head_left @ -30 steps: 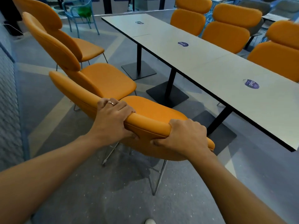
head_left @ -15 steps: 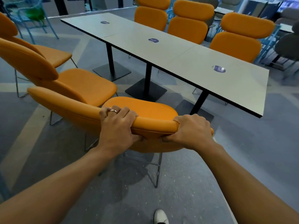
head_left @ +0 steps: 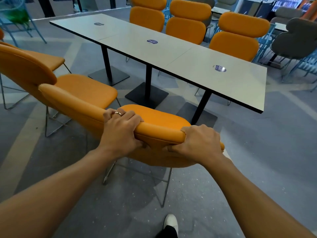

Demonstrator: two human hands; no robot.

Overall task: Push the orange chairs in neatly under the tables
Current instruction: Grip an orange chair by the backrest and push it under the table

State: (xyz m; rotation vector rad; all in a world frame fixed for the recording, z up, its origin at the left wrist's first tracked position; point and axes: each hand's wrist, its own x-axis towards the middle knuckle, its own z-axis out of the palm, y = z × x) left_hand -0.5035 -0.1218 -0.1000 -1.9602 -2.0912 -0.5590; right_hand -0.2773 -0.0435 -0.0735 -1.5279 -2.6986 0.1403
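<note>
An orange chair with thin wire legs stands in front of me, its seat pointing at the near end of a row of grey tables. My left hand and my right hand both grip the top edge of its backrest. The seat's front sits short of the table edge, near the black pedestal base. A second orange chair is just to the left, and a third stands further left. Three orange chairs line the far side of the tables.
Black pedestal legs and square bases stand under the tables. Grey chairs and blue wire chairs crowd the back right. My white shoe shows at the bottom. The grey carpet right of the table end is open.
The chair I hold has swung rightwards along the table row to its near end, and my view turned with it. Both hands kept their grip on the backrest.
</note>
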